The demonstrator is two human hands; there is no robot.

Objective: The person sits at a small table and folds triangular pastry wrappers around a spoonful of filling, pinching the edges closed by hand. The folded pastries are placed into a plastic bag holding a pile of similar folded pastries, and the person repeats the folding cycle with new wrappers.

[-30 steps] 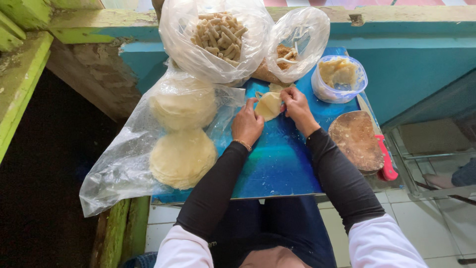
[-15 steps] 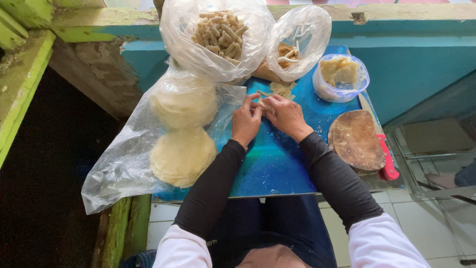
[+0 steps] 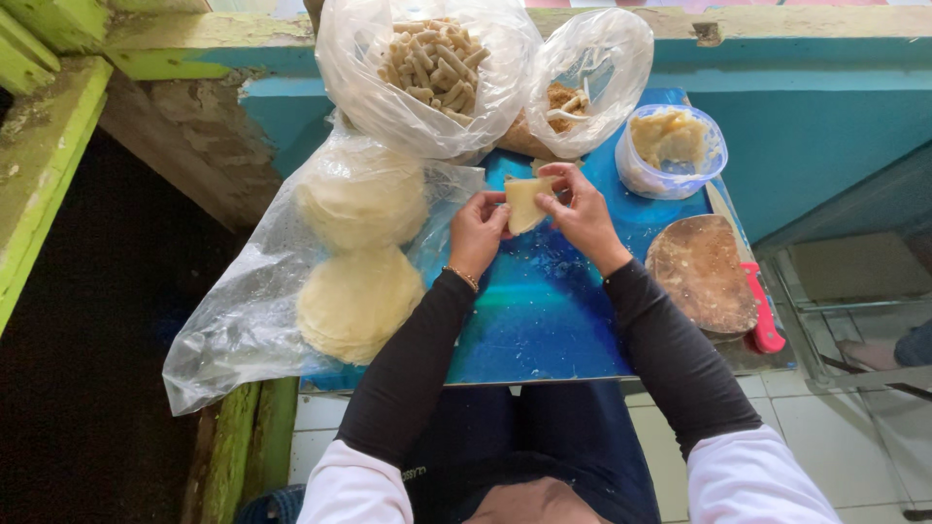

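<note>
Left hand (image 3: 476,231): fingers curled, thumb and fingertips pinching the left edge of a pale folded wrapper (image 3: 524,202). Right hand (image 3: 581,212): closed over the wrapper's right and upper edge, fingertips bent onto the fold. The wrapper is held between both hands, just above the blue table top (image 3: 544,320), near its far middle; whether it touches the surface cannot be told. Filling inside it is not visible.

Judgement on the step: this appears to be the folding or rolling of a filled wrapper. To do it well, both thumbs should press evenly so the fold stays square, the sides should be tucked before rolling onward, and tension should be firm without tearing the thin sheet.

Surroundings, outward from the hands: just left, two stacks of round pale wrappers (image 3: 361,296) lie in an opened clear plastic bag. Beyond the hands, a large clear bag of finished rolls (image 3: 432,58) stands beside a smaller bag (image 3: 592,82) with a few rolls and brownish contents. To the right, a clear tub of yellowish filling (image 3: 672,146). Nearer right, a round wooden board (image 3: 701,274) with a red-handled knife (image 3: 765,315) along its edge
</note>
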